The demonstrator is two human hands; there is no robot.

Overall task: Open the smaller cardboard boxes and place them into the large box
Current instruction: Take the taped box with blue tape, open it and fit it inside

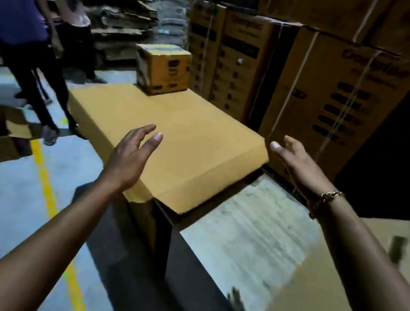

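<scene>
- Left hand (131, 154) and right hand (296, 163) are held open, fingers spread, near the flat carton (189, 130).
- A small box (162, 71) (taped shut) is set on its far end.

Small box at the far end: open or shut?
Shut. The small box stands upright, top flaps lying flat with a pale strip across them.

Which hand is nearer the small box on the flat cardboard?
Left. The left hand is over the cardboard, in front of the small box; the right hand is past the cardboard's corner.
</scene>
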